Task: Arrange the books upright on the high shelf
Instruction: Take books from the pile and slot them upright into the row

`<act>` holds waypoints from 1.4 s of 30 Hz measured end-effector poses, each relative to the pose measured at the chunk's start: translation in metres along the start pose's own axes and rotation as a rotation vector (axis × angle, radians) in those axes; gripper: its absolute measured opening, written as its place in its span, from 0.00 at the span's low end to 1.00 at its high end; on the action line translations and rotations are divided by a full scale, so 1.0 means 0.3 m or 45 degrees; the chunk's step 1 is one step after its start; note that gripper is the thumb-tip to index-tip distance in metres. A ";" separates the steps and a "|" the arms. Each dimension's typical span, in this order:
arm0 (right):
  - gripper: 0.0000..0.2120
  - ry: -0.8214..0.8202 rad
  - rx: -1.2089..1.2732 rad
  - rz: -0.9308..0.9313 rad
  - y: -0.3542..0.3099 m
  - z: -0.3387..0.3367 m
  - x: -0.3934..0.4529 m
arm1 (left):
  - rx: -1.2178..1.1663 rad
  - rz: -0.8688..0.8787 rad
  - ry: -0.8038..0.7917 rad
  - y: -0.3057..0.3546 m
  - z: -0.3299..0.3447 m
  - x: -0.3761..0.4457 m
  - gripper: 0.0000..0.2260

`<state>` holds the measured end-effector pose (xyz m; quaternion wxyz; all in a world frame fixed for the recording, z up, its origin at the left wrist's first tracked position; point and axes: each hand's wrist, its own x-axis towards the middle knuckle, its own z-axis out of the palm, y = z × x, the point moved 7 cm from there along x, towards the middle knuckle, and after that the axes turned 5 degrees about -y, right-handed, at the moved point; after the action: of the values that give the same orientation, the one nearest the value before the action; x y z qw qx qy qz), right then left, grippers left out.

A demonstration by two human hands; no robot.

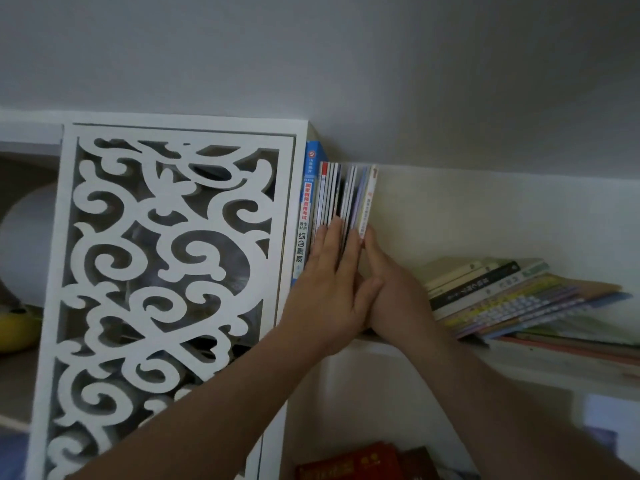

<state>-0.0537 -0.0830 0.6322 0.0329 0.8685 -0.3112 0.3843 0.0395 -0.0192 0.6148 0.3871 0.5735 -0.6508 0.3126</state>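
Both hands, left hand [329, 271] and right hand [388, 289], press straight, together-held fingers against the thin upright paperback books [346, 195] (squaring them), steadying the row.

Only thing I can really read is the blue book [307, 206] standing right against the carved white panel [166, 271]: its spine says 国家教师资格考试, then 综合素质 lower down. The white-spined book [369, 202] a few spines right of it has a red "1" up top. Everything else is too blurry.
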 end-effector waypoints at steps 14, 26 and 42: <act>0.37 -0.034 0.013 -0.075 -0.026 0.053 -0.002 | -0.156 -0.074 -0.225 -0.002 0.005 -0.080 0.35; 0.41 -0.121 -0.447 -0.015 -0.029 0.096 -0.046 | 0.460 -0.032 -0.503 -0.002 -0.006 -0.148 0.46; 0.41 -0.044 -0.581 -0.138 -0.017 0.173 -0.101 | 0.539 0.206 -0.588 -0.060 0.011 -0.232 0.45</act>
<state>-0.0327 -0.0786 0.5757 0.2434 0.8606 -0.3435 0.2867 0.0597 0.0105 0.5524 0.0753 0.6436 -0.6853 0.3324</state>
